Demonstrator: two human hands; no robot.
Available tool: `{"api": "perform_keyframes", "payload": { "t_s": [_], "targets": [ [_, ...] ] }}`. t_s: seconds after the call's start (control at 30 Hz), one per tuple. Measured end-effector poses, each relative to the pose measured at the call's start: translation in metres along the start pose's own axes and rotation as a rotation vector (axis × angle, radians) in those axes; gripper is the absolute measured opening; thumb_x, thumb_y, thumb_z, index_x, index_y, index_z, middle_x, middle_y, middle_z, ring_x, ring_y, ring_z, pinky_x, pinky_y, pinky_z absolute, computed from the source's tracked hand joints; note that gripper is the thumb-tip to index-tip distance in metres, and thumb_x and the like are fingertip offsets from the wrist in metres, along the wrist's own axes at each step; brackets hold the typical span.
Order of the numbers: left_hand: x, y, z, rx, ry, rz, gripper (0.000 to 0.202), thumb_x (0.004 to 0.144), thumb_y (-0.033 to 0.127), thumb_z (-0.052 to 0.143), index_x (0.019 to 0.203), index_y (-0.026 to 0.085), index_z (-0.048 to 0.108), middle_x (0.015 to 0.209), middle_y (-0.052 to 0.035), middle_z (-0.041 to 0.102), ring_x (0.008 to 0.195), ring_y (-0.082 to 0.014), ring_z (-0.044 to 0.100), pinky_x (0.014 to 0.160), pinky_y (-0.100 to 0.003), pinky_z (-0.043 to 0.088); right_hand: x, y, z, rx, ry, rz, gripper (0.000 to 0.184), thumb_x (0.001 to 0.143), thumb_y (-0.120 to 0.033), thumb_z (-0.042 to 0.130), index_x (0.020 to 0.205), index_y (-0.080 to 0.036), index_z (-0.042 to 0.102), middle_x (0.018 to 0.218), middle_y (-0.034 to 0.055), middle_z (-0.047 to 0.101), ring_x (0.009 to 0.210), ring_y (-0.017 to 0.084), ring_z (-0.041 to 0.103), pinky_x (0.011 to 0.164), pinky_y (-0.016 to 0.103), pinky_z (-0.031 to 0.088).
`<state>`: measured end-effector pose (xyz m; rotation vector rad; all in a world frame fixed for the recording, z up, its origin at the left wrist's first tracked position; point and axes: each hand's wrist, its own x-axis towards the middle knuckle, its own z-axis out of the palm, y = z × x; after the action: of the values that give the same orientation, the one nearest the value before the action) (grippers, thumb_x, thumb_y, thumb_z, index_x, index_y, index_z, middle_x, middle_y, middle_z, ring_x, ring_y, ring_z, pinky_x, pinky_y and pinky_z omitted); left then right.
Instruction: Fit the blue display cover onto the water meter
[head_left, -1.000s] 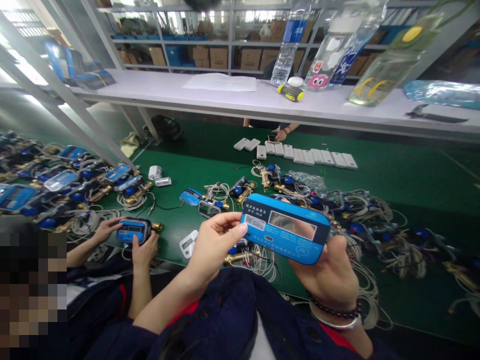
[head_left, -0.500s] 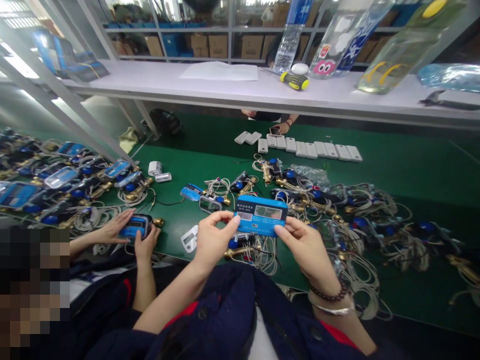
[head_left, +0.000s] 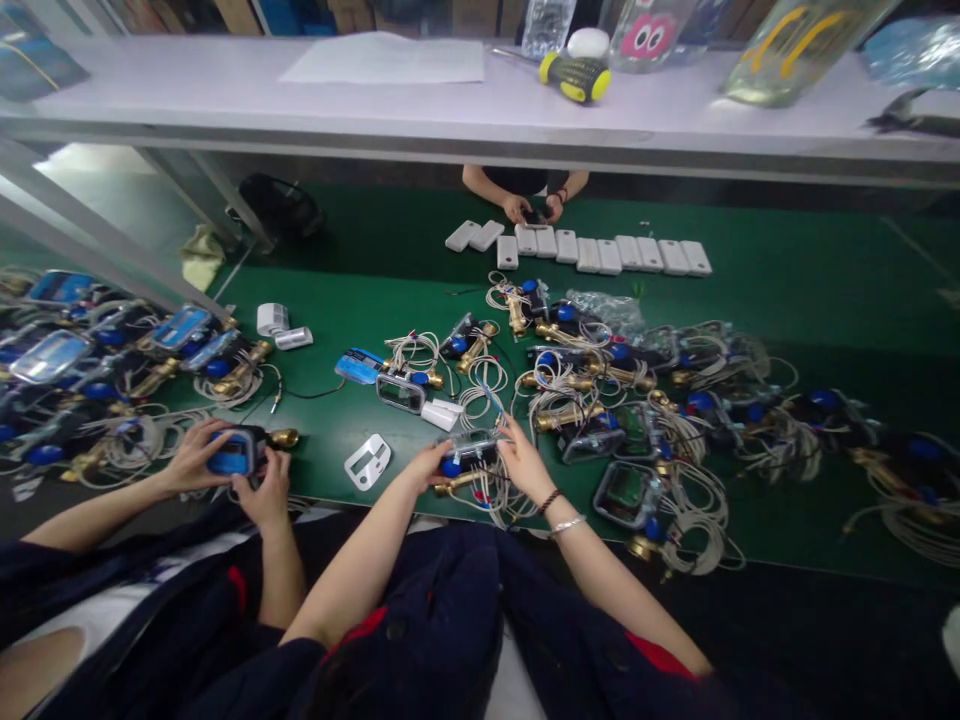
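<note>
Both my hands rest on a water meter (head_left: 470, 452) with a clear-fronted top, blue fittings and a brass body, lying on the green table (head_left: 787, 300) near its front edge. My left hand (head_left: 427, 466) grips the meter's left end with curled fingers. My right hand (head_left: 525, 462) holds its right end, fingers bent over the top. White cables coil under and around the meter. The blue faceplate I held earlier is not visible in my hands.
A co-worker's hands (head_left: 229, 465) at my left hold another blue meter. Across the table a person's hands (head_left: 534, 205) hold a small device by a row of white covers (head_left: 600, 252). Meters and cables pile at left and right. A white shelf (head_left: 450, 110) carries a screwdriver and bottles.
My hands moved down and away from my face to the meter on the table. The blue faceplate held up before is no longer seen. My view tilted downward.
</note>
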<state>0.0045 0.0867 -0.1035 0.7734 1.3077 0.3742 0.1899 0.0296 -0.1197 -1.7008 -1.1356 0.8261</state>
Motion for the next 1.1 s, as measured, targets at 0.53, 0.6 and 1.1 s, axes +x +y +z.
{"api": "perform_keyframes", "payload": {
  "t_s": [0.53,0.6,1.1],
  "targets": [
    [0.013,-0.047,0.006,0.036,-0.106,0.320,0.082,0.070,0.031,0.069,0.140,0.025,0.026,0.137,-0.0114,0.042,0.103,-0.0221,0.057,0.094,-0.040,0.044,-0.052,0.007,-0.026,-0.112,0.475,0.109,0.040,0.084,-0.045,0.046,0.085,-0.012,0.068,0.108,0.0160,0.065,0.095,0.024,0.062,0.086,0.036,0.047],
    [0.014,-0.046,0.003,0.052,-0.129,0.304,0.087,0.070,0.032,0.069,0.142,0.025,0.022,0.139,-0.0127,0.040,0.099,-0.0215,0.059,0.092,-0.041,0.046,-0.051,0.002,-0.037,-0.141,0.503,0.157,0.042,0.084,-0.047,0.046,0.079,-0.011,0.068,0.086,0.0118,0.070,0.081,0.023,0.063,0.078,0.034,0.049],
    [0.014,-0.057,-0.004,0.087,-0.193,0.356,0.064,0.084,0.033,0.052,0.142,0.022,0.027,0.148,-0.0079,0.031,0.137,-0.0222,0.026,0.112,-0.040,0.022,-0.056,0.018,0.010,0.082,0.270,0.332,0.043,0.076,-0.045,0.053,0.097,-0.010,0.066,0.069,0.0064,0.066,0.061,0.018,0.057,0.061,0.031,0.047]
  ]
}}
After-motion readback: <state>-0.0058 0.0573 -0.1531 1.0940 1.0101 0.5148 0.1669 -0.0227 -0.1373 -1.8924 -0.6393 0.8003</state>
